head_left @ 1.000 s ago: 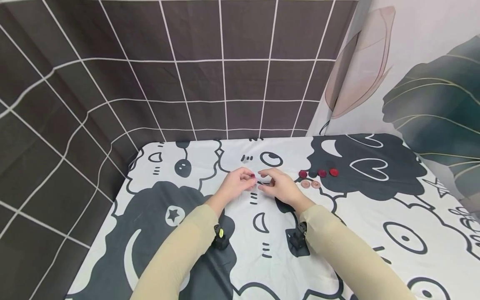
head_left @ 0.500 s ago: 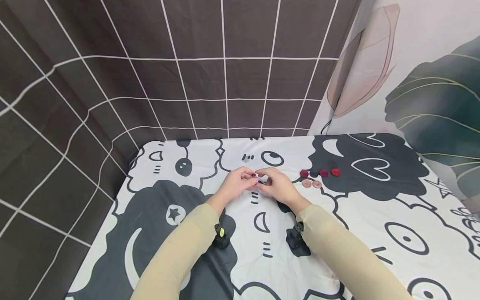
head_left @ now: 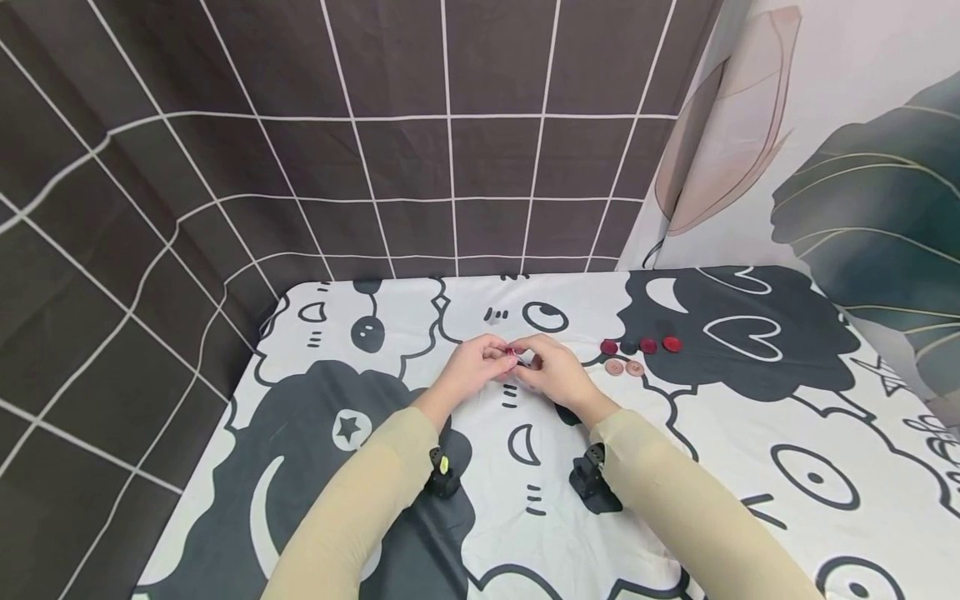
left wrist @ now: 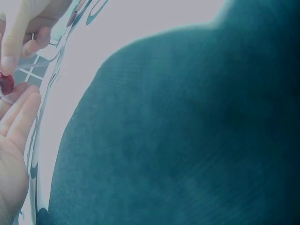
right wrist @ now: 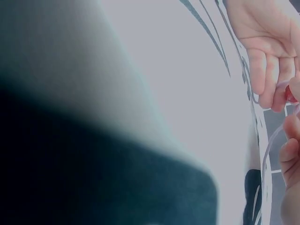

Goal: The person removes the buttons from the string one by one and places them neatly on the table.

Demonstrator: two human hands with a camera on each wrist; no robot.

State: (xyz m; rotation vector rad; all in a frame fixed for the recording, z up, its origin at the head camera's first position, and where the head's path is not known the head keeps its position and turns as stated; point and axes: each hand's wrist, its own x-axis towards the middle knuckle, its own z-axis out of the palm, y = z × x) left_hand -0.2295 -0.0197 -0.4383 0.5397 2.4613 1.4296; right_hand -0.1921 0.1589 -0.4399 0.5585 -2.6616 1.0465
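My left hand (head_left: 474, 365) pinches a small red button (head_left: 511, 351) at its fingertips, above the middle of the printed cloth. My right hand (head_left: 557, 373) meets it there, its bent fingertips close together at the button. A thin pale cord (right wrist: 269, 145) hangs from beside the right fingers in the right wrist view. It seems to run up to the button (right wrist: 290, 93), partly covered by a finger. In the left wrist view the red button (left wrist: 6, 84) sits at the frame's edge between both hands. Exactly how the cord passes through it is hidden.
Several loose buttons lie right of the hands: dark red (head_left: 609, 347), dark (head_left: 628, 347), bright red (head_left: 672, 343) and pinkish (head_left: 614, 367). They rest on the black-and-white cloth (head_left: 480, 467). A dark checked curtain (head_left: 487, 150) stands behind.
My right hand has moved left, and its parted thumb and fingers have closed in at the button. The left hand keeps its place. The loose buttons lie as before.
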